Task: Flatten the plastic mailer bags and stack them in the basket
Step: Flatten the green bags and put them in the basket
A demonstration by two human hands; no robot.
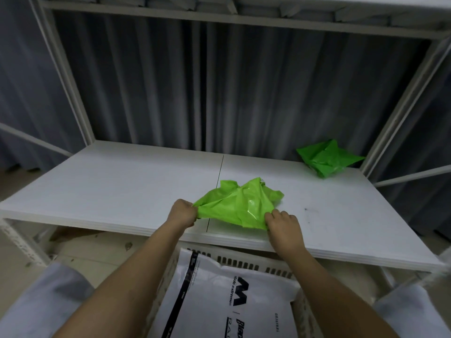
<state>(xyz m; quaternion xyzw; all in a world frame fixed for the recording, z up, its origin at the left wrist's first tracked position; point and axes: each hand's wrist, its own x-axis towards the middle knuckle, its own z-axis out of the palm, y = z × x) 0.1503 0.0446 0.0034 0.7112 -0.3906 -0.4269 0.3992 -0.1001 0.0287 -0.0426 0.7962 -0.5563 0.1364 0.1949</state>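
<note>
Counter (122,186) surface lies open to the left of the centre bag (239,203) and between it and the second bag (327,158) at the back right corner. Frame posts (70,89) flank both rear sides; a top rail (219,18) spans overhead.

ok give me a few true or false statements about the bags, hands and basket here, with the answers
1. Both hands grip the near green bag. True: the left hand and right hand pinch its edges.
2. The second green bag is already flat. False: it lies crumpled at the table's far right.
3. A white mailer lies in the basket. True.
4. The basket stands on the table. False: it sits below the table's front edge.
5. The held bag is white. False: it is green.
</note>
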